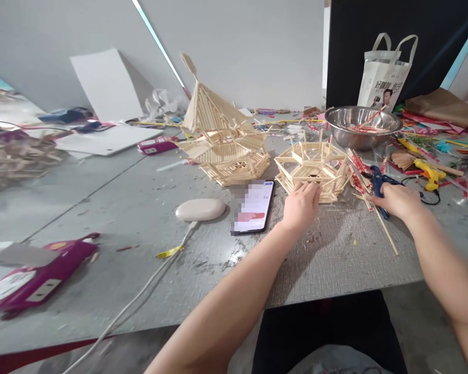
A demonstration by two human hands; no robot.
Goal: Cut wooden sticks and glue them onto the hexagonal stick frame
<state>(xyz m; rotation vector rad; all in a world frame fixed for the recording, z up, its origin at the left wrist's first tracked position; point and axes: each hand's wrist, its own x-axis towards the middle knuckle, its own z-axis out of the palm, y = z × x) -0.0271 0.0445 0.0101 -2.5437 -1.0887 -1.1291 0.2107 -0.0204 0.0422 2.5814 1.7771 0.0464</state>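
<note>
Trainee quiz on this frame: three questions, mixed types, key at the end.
1. True or false: the phone lies face down.
2. Which hand is on the blue tool: A) left, B) right, C) neither?
3. Fill in, near or far: the left hand is at the ____ side of the open stick frame.

Key:
1. False; it lies face up.
2. B, the right hand.
3. near
</note>
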